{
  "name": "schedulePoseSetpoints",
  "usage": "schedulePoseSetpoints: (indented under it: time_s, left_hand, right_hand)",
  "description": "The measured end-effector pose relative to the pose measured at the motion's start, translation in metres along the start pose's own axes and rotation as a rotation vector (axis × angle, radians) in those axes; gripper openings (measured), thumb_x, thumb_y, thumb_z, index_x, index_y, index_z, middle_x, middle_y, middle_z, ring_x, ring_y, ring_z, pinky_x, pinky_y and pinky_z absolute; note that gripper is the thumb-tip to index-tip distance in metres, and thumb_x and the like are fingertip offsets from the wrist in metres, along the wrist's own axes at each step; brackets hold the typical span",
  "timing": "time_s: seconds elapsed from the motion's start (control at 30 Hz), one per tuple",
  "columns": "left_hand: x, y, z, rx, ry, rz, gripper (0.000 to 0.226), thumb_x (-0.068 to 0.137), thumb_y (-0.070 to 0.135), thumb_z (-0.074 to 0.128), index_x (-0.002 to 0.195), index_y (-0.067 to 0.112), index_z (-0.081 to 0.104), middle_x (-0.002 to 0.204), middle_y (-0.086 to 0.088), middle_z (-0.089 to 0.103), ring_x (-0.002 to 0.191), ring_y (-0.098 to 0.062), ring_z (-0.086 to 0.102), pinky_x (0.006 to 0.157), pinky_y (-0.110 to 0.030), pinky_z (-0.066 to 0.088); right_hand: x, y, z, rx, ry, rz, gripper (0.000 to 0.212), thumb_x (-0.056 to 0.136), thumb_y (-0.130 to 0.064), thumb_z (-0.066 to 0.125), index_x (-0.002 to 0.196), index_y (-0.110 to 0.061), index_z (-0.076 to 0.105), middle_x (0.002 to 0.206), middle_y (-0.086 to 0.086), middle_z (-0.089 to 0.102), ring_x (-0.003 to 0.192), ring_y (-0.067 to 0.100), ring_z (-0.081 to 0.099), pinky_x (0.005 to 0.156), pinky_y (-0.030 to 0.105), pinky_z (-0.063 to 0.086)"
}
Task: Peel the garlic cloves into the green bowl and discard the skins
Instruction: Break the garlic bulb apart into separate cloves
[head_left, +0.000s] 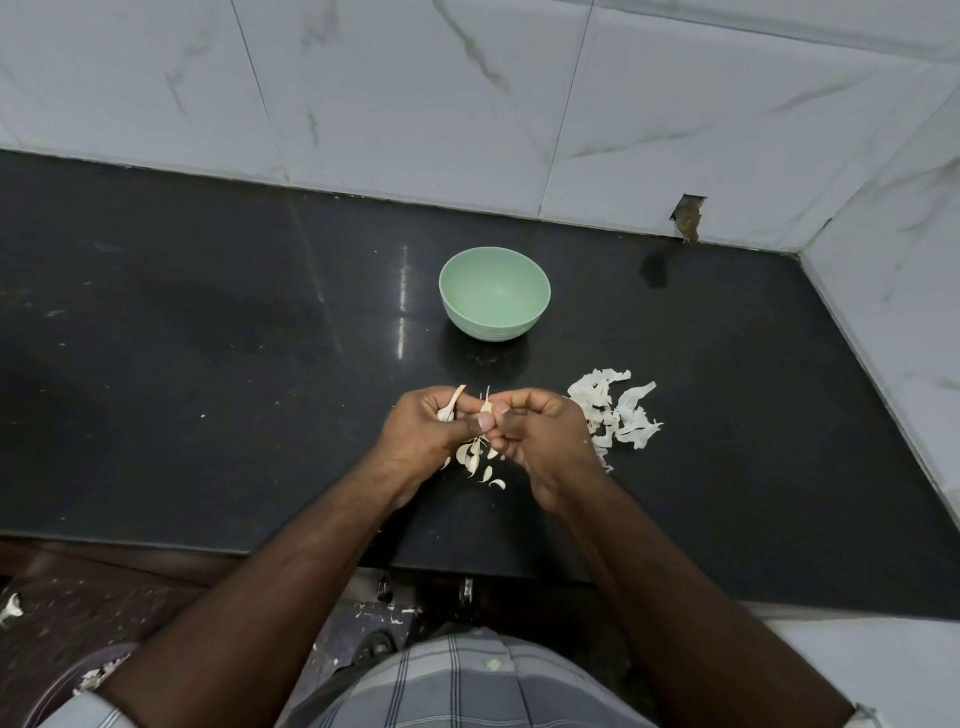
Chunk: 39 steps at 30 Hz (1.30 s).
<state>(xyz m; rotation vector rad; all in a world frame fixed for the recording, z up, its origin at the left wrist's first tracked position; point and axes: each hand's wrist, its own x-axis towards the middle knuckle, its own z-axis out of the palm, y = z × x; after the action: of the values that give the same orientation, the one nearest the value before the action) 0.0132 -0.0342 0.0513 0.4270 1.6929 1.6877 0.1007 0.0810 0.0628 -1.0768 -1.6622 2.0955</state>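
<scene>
Evidently light and slippery, the garlic clove (487, 406) pinched between both hands, left hand (434, 434) and right hand (540, 436), wants fingertip grip at its papery tip, the left also holding a second clove (451, 408).

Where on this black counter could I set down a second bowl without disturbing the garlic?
The counter is bare left of the green bowl, and right of it toward the corner wall. It is crowded near the hands: skins lie right, loose cloves beneath.
</scene>
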Motion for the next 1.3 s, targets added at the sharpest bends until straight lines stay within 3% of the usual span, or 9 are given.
schedulePoseSetpoints:
  time_s: [0.2,0.43,0.57,0.7,0.8,0.9,1.1,1.2,1.3]
  left_hand:
    - [-0.001,0.002,-0.002,-0.047,0.028,-0.049,0.015,0.091,-0.002,0.067,0.105,-0.005,0.073,0.060,0.002,0.068,0.043,0.000,0.053,0.045,-0.011,0.040]
    - [0.000,-0.004,-0.007,-0.042,0.066,-0.131,0.014,0.090,0.008,0.070,0.102,0.003,0.077,0.064,-0.006,0.061,0.045,-0.004,0.037,0.046,-0.019,0.031]
    - [0.000,-0.003,-0.007,0.039,0.144,-0.114,0.009,0.089,0.008,0.071,0.094,0.003,0.076,0.065,-0.003,0.068,0.046,-0.004,0.050,0.049,-0.019,0.040]
    - [0.006,-0.005,-0.014,0.201,0.222,-0.086,0.002,0.085,0.013,0.078,0.087,0.013,0.078,0.077,-0.005,0.077,0.068,-0.017,0.072,0.068,-0.030,0.056]
    - [0.011,-0.007,-0.017,0.338,0.232,-0.088,0.003,0.081,0.020,0.082,0.081,0.020,0.079,0.075,0.001,0.077,0.077,-0.021,0.073,0.078,-0.036,0.057]
    - [0.011,-0.006,-0.017,0.461,0.193,-0.114,0.007,0.077,0.026,0.085,0.077,0.025,0.077,0.073,0.005,0.075,0.071,-0.015,0.070,0.073,-0.032,0.055]
    - [0.009,0.001,-0.019,0.311,0.182,-0.186,0.001,0.085,0.017,0.075,0.084,0.017,0.075,0.065,0.007,0.068,0.055,-0.005,0.055,0.058,-0.023,0.044]
    - [0.009,0.006,-0.018,0.121,0.152,-0.243,0.005,0.091,0.014,0.067,0.093,0.014,0.071,0.076,-0.001,0.064,0.060,-0.007,0.054,0.055,-0.021,0.042]
    - [0.009,0.010,-0.016,-0.024,0.117,-0.283,0.011,0.095,0.009,0.061,0.102,0.009,0.069,0.080,-0.005,0.063,0.063,-0.010,0.057,0.053,-0.019,0.046]
  right_hand:
    - [-0.001,-0.002,0.001,0.126,-0.019,0.057,0.011,0.095,0.004,0.058,0.095,0.000,0.069,0.077,0.013,0.071,0.063,0.015,0.066,0.064,0.026,0.057]
    - [0.001,-0.004,-0.002,0.123,-0.061,0.078,0.014,0.094,0.007,0.056,0.099,0.002,0.069,0.076,0.013,0.071,0.065,0.017,0.068,0.066,0.026,0.058]
    - [0.004,-0.001,-0.004,0.044,-0.051,0.067,0.014,0.095,0.003,0.057,0.097,-0.004,0.070,0.081,0.013,0.069,0.065,0.015,0.062,0.062,0.024,0.054]
    - [0.009,0.002,-0.014,-0.093,-0.043,0.057,0.012,0.094,-0.003,0.062,0.097,-0.009,0.072,0.086,0.010,0.069,0.069,0.013,0.064,0.063,0.023,0.055]
    - [0.014,0.005,-0.015,-0.239,-0.021,0.007,0.009,0.090,-0.003,0.067,0.092,-0.010,0.072,0.079,0.007,0.069,0.070,0.015,0.062,0.067,0.025,0.055]
    - [0.016,0.008,-0.010,-0.329,-0.033,-0.031,0.009,0.088,-0.004,0.069,0.087,-0.012,0.074,0.078,0.007,0.072,0.074,0.019,0.065,0.077,0.035,0.059]
    - [0.015,0.002,-0.016,-0.288,-0.004,-0.059,0.012,0.089,-0.002,0.067,0.092,-0.012,0.072,0.083,0.010,0.073,0.071,0.015,0.066,0.068,0.026,0.058]
    - [0.012,-0.001,-0.021,-0.253,-0.018,-0.076,0.009,0.087,-0.003,0.069,0.092,-0.011,0.071,0.074,0.003,0.072,0.066,0.013,0.060,0.059,0.022,0.050]
    - [0.009,-0.001,-0.019,-0.261,-0.047,-0.121,0.014,0.089,-0.003,0.068,0.088,-0.017,0.071,0.075,0.003,0.073,0.067,0.013,0.063,0.061,0.023,0.053]
